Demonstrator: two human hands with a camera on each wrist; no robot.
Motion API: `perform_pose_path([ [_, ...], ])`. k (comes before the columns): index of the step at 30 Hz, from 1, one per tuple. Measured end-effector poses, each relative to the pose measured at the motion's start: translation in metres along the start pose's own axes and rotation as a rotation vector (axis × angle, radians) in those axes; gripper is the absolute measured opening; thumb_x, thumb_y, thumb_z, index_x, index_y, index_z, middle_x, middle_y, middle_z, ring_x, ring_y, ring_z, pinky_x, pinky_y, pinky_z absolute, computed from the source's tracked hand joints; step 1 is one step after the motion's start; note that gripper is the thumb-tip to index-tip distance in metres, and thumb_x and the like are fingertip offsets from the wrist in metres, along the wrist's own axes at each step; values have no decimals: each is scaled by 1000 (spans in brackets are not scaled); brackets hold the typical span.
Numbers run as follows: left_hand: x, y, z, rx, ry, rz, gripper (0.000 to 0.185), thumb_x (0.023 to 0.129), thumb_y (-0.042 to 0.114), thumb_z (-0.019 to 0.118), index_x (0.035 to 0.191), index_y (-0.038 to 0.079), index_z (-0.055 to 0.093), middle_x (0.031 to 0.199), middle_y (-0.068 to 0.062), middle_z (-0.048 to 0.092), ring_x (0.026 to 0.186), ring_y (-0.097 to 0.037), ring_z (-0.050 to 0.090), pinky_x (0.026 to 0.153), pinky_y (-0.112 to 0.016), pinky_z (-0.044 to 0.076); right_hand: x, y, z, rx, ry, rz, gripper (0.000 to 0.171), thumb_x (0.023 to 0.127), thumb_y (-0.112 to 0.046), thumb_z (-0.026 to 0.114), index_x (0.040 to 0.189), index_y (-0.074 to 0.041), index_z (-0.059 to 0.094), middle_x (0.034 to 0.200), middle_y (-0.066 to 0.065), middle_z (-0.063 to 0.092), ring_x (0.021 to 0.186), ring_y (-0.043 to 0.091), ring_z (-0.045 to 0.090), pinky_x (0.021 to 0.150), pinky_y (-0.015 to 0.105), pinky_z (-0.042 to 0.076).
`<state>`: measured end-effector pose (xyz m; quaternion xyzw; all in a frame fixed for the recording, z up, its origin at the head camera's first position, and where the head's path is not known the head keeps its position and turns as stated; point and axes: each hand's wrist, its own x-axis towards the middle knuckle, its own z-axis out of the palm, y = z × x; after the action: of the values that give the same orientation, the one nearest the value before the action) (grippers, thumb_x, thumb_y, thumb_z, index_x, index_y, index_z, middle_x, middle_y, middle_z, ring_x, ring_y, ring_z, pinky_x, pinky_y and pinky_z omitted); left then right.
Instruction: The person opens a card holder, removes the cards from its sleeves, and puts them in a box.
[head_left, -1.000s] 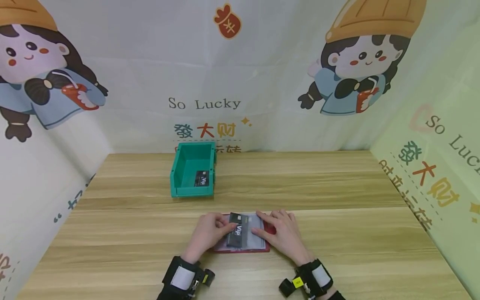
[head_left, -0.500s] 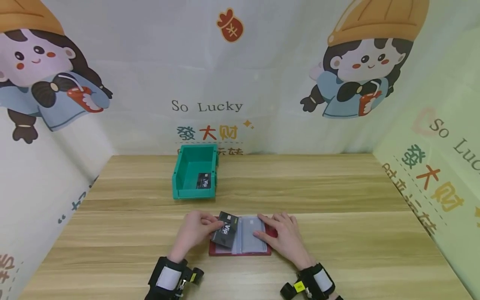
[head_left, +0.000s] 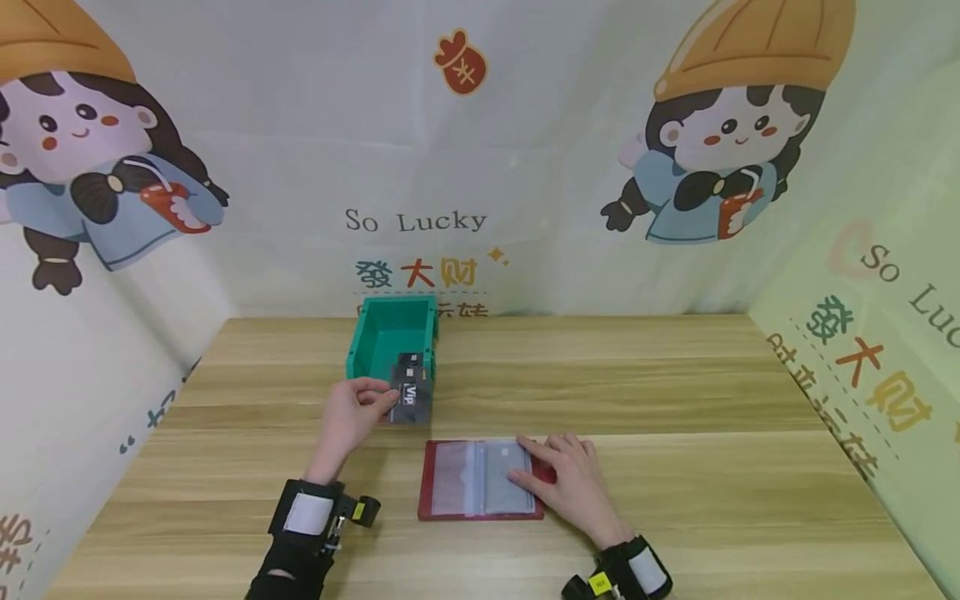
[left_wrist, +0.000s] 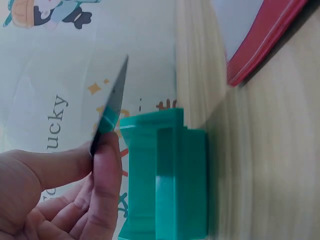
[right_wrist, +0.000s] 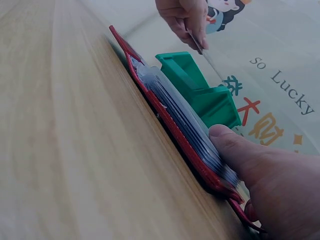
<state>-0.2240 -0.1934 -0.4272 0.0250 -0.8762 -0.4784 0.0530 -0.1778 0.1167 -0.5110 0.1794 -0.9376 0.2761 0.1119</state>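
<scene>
A dark card [head_left: 420, 408] printed "Vip" is pinched between the thumb and fingers of my left hand [head_left: 347, 425]. In the head view it overlaps the front of the green bin [head_left: 357, 350]; the left wrist view shows it edge-on, raised above the bin. Another dark card [head_left: 410, 358] lies in the bin, mostly hidden behind the held one. My right hand [head_left: 573, 483] rests on the right side of an open red card holder [head_left: 424, 487], thumb and index finger on its clear sleeves [head_left: 498, 483]. Stacked sleeves show edge-on in the right wrist view.
The wooden table [head_left: 675, 400] meets a white printed backdrop [head_left: 540, 250] along its back edge. Printed cloth also borders both sides. The bin stands near the back, left of centre, beyond the card holder. Each wrist wears a black strap with a camera.
My left hand has drawn the card off the card holder's sleeves and carried it left and forward to the bin's front. My right hand stays on the holder.
</scene>
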Motion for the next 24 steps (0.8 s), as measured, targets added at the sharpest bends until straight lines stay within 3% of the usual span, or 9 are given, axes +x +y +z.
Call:
perform_pose_path([
  [6, 14, 4, -6, 54, 88, -7, 27, 96, 7, 64, 117, -10, 65, 94, -27, 72, 64, -6, 56, 57, -19, 43, -1, 0, 1, -6, 17, -4, 49, 84, -46, 77, 125, -20, 72, 75, -12, 48, 79, 6, 37, 80, 31, 27],
  [16, 34, 11, 3, 164, 169, 36, 30, 97, 7, 59, 122, -10, 63, 103, -29, 71, 86, -36, 68, 62, -25, 44, -1, 1, 3, -10, 39, -23, 49, 83, -46, 77, 124, -20, 73, 75, -12, 49, 80, 5, 39, 79, 30, 27],
  [24, 52, 13, 17, 228, 209, 56, 31, 97, 4, 59, 124, -11, 60, 103, -30, 71, 90, -39, 69, 75, -44, 53, 0, 2, 2, -7, 19, -11, 51, 82, -47, 77, 125, -20, 72, 75, -13, 48, 78, 6, 37, 80, 30, 26],
])
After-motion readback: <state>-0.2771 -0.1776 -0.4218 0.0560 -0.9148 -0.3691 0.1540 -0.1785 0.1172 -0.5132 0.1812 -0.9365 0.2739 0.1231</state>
